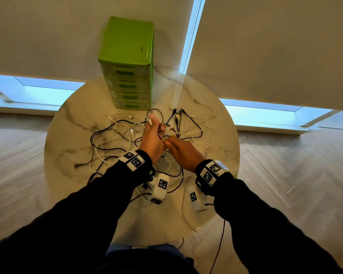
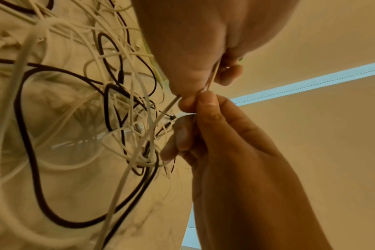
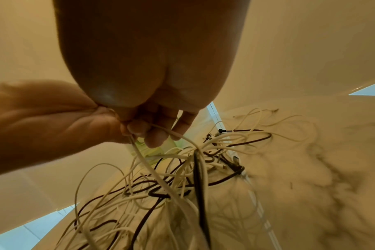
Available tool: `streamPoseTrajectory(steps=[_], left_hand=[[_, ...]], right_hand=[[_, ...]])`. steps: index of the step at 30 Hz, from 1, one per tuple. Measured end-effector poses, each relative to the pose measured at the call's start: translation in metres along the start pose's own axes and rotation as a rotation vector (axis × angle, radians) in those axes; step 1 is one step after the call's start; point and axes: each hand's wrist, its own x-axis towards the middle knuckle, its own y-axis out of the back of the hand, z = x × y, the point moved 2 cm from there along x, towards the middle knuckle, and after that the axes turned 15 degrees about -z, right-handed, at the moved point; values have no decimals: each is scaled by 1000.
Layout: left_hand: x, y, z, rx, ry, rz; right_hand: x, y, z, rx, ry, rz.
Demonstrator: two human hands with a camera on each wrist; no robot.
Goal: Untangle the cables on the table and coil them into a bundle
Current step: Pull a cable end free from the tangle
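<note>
A tangle of white and black cables [image 1: 115, 139] sprawls over the round marble table [image 1: 73, 123]. Both hands hover over its middle, almost touching. My left hand [image 1: 154, 128] holds a white cable [image 2: 168, 105] in curled fingers, and a connector end [image 1: 150, 121] sticks up past the fingers. My right hand [image 1: 169, 142] pinches the same thin white strand just beside the left fingertips [image 2: 188, 101]. In the right wrist view the strand [image 3: 161, 170] runs from the pinch down into the knot [image 3: 188, 169]. Loops of black cable [image 2: 32, 152] lie under the white ones.
A green plastic drawer unit [image 1: 128, 64] stands at the back of the table. Loose plug ends [image 1: 177, 111] lie right of it. A dark cable [image 1: 220, 246] hangs off the front right edge. Wooden floor surrounds the table; blinds and low windows are behind.
</note>
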Motion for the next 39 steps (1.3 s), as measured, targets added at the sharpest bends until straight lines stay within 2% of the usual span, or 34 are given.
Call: streamPoseTrajectory(steps=[3,6,10,14,15,17,19,21,24,28,31,35,39], left_hand=[[-2,0,10,-41,-24,-50],[-1,9,32,-83,-53,-98],[2,23,71,51,-140,-61],[0,34,109,155,-226,19],[-1,37,112,229,-213,26],[-9,35,106,502,-120,-10],[-17,33,84,816,5,-65],[-20,38,56,961,98,-116],[-21,42,27,814,156,-169],[-23,32,20,194,166,-53],[-18,32,32,-73,96,-42],[-17,43,57,-153,-24,-74],[-15,53,100,-90,-225,45]], right_hand=[[-3,-5,5,-109,-55,-23],[-12,-7,21,-62,-101,-46],[-20,-2,41,-122,-171,-66],[-28,8,56,-328,-361,-217],[-28,10,55,-372,-391,-222],[-21,14,48,-359,-381,-126],[-9,16,31,-235,-305,14],[0,14,12,-144,-213,101],[6,4,-15,-212,-138,61],[0,-11,-31,-253,-99,-46],[-8,-20,-17,-198,-130,-75],[-24,-19,5,-203,-151,-52],[-36,-13,33,-189,-242,-46]])
